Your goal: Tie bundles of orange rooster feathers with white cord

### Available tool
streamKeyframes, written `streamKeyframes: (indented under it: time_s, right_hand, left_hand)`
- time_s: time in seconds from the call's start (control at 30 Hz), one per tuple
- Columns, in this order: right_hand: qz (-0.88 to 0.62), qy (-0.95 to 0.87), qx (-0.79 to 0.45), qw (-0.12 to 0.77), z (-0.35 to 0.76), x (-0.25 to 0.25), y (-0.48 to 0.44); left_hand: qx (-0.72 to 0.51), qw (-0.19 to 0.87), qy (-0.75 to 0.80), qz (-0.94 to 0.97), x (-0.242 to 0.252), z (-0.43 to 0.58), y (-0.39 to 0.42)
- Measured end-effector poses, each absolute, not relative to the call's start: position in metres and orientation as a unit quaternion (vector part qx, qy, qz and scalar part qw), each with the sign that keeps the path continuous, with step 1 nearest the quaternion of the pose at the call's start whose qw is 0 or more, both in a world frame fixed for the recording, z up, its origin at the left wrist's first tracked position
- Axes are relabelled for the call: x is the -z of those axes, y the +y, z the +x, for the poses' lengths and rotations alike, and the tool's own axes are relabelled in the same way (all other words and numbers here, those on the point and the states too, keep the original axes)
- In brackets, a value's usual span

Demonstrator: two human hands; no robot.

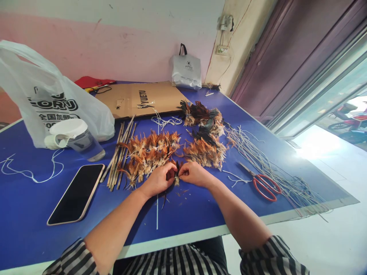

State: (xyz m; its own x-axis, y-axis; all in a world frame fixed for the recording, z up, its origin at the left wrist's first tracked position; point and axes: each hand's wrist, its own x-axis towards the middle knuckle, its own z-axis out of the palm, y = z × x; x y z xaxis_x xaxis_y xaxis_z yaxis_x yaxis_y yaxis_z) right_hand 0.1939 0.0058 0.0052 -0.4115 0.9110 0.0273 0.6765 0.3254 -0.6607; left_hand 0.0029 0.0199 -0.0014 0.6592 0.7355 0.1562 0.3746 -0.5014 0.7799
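Close together over the blue table, my left hand point(162, 177) and my right hand point(194, 173) both pinch a small bunch of feathers point(177, 181), dark at the top and pale at the base. Fingers cover part of it. Just beyond my left hand lie rows of orange-brown feather bunches point(151, 149). Another pile of orange feather bunches point(205, 152) sits beyond my right hand, with darker feathers point(200, 114) behind it. A few loose feather bits are scattered below my hands.
Red-handled scissors point(266, 187) and long strings point(269, 168) lie at right. Thin sticks point(119, 160), a phone point(77, 194), a lidded plastic jar point(86, 145) and a white plastic bag point(71, 91) are at left. Behind are flat cardboard point(129, 97) and a silver bag point(186, 72).
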Motion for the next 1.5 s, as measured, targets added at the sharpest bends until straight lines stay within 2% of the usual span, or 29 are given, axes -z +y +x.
streamKeyframes:
  time_s: [0.47,0.6,0.8,1.13,1.5]
  right_hand:
    - [-0.529,-0.805,-0.190,0.190,0.1852,-0.0017,0.0031]
    - [-0.531,-0.794,-0.215,0.201,0.1867,-0.0040,0.0026]
    - [-0.534,-0.772,-0.266,0.221,0.1911,-0.0036,0.0046]
    - [-0.533,-0.769,-0.273,0.224,0.1910,-0.0043,0.0041]
    - [-0.540,-0.766,-0.272,0.220,0.1894,-0.0066,0.0039]
  left_hand:
    - [-0.243,0.367,0.334,0.833,0.0041,0.0036,0.0200]
    - [-0.242,0.366,0.332,0.835,0.0026,0.0026,0.0208]
    - [-0.240,0.289,0.342,0.861,-0.0026,-0.0005,0.0232]
    - [-0.222,0.233,0.330,0.887,0.0004,0.0000,0.0236]
    - [-0.222,0.230,0.324,0.890,0.0003,0.0013,0.0229]
